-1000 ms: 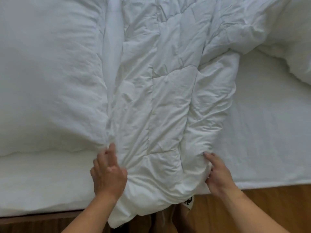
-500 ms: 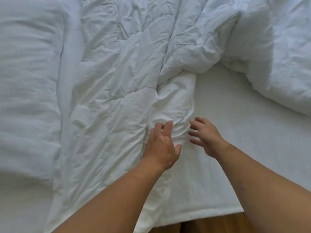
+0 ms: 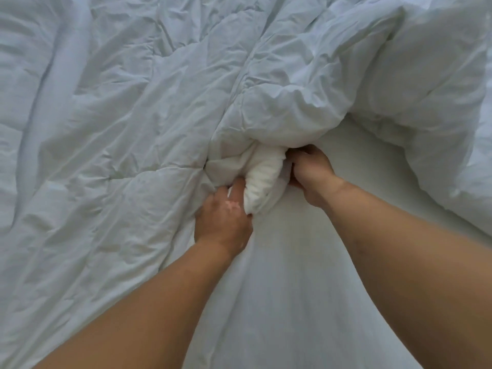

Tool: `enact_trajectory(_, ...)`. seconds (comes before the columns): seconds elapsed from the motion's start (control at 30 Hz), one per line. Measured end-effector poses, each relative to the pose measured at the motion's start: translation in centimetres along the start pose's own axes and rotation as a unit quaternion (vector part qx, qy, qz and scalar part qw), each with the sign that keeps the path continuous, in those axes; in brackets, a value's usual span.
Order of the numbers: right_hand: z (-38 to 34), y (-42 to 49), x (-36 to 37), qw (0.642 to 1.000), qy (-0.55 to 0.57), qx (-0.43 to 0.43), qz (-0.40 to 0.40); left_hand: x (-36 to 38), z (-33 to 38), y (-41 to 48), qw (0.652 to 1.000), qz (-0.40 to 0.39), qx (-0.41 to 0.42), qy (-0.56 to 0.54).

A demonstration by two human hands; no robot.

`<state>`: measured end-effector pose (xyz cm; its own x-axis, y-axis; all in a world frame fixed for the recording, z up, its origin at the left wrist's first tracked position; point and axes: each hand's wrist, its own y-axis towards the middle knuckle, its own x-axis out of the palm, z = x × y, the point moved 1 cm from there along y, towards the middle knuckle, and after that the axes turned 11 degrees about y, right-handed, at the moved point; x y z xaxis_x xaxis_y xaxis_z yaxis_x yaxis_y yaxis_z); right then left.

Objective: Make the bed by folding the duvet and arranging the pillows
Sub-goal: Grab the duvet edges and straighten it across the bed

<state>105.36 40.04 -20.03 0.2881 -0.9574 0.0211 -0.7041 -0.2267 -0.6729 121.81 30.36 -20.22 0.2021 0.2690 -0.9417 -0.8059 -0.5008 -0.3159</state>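
Both hands have reached further in from the bed's near edge and closed; half a second ago their fingers were spread. The left hand and right hand, two in all, each clamp curled fingers on one bunched fold of the single white duvet, which covers the sheet's left side and far right corner.

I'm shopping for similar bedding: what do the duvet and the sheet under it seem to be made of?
Duvet: matte white woven cover, probably cotton or a blend, over soft fill; it creases finely, shows quilting seams and bunches puffily. Sheet: smooth matte white fabric lying nearly flat; the fibre cannot be told.
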Motion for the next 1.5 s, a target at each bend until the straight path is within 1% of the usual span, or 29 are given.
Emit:
enact_trajectory(0.1, -0.6, 1.4, 2.4, 0.999, 0.026, 0.018, -0.026, -0.4, -1.3, 0.3, 0.997, 0.025, 0.017, -0.071)
enact_trajectory(0.2, -0.7, 1.7, 3.9, 0.996, 0.028, 0.053, -0.062, -0.3, -1.8, 0.5, 0.995, 0.022, 0.032, -0.092)
enact_trajectory(0.27, -0.2, 1.0, 3.8, 0.995, 0.066, 0.055, -0.049, -0.4, -2.1, 0.2, 0.992, 0.018, 0.038, -0.116)
enact_trajectory(0.33, 0.3, -0.8, 2.7, 0.991, 0.121, 0.039, -0.030, -0.4, -2.5, -0.1, 0.990, 0.009, 0.044, -0.132)
enact_trajectory(0.43, 1.3, -5.5, -0.2, 0.988, 0.156, 0.004, -0.011, -1.0, -2.7, -1.6, 0.990, -0.028, 0.080, -0.110)
enact_trajectory(0.53, 2.9, -12.1, -4.1, 0.991, 0.121, -0.028, 0.042, -0.9, -3.2, -4.4, 0.988, -0.099, 0.109, -0.056)
enact_trajectory(0.63, 6.4, -20.0, -7.8, 0.989, 0.049, -0.034, 0.136, -0.2, -3.5, -8.1, 0.980, -0.138, 0.132, 0.052)
enact_trajectory(0.77, 13.7, -28.4, -10.1, 0.960, -0.004, 0.028, 0.279, 0.8, -3.6, -12.6, 0.952, -0.193, 0.185, 0.147)
enact_trajectory(0.83, 16.6, -29.2, -9.5, 0.949, -0.042, 0.071, 0.306, 1.3, -3.6, -13.9, 0.945, -0.198, 0.194, 0.172)
enact_trajectory(0.9, 17.7, -28.2, -9.2, 0.950, -0.081, 0.089, 0.288, 1.2, -3.4, -14.8, 0.942, -0.201, 0.192, 0.185)
enact_trajectory(0.93, 17.4, -27.5, -9.3, 0.954, -0.082, 0.088, 0.274, 0.9, -3.2, -15.2, 0.943, -0.206, 0.189, 0.179)
enact_trajectory(1.0, 15.8, -25.6, -11.1, 0.962, -0.062, 0.065, 0.257, 0.5, -2.6, -16.4, 0.943, -0.220, 0.190, 0.161)
enact_trajectory(1.07, 13.7, -23.6, -14.0, 0.969, -0.038, 0.035, 0.243, 0.6, -1.6, -17.9, 0.933, -0.230, 0.214, 0.176)
enact_trajectory(1.1, 12.9, -22.5, -15.4, 0.975, -0.019, 0.036, 0.217, 1.1, -1.0, -18.6, 0.928, -0.232, 0.219, 0.190)
enact_trajectory(1.17, 12.0, -20.5, -16.7, 0.990, -0.014, 0.073, 0.121, 2.5, 0.1, -19.2, 0.931, -0.219, 0.205, 0.209)
enact_trajectory(1.2, 11.8, -19.7, -16.6, 0.994, -0.032, 0.081, 0.070, 3.1, 0.6, -19.1, 0.938, -0.198, 0.192, 0.212)
enact_trajectory(1.27, 11.5, -18.7, -15.5, 0.994, -0.076, 0.079, 0.015, 3.8, 1.3, -18.5, 0.956, -0.144, 0.160, 0.198)
enact_trajectory(1.3, 11.6, -18.2, -15.0, 0.993, -0.087, 0.074, 0.010, 3.9, 1.6, -18.3, 0.966, -0.120, 0.144, 0.177)
enact_trajectory(1.4, 11.5, -18.5, -15.1, 0.993, -0.103, 0.053, 0.015, 3.8, 2.3, -18.0, 0.989, -0.081, 0.089, 0.091)
enact_trajectory(1.5, 9.5, -20.8, -18.0, 0.991, -0.125, 0.026, 0.049, 3.1, 3.3, -18.6, 0.991, -0.098, 0.065, 0.058)
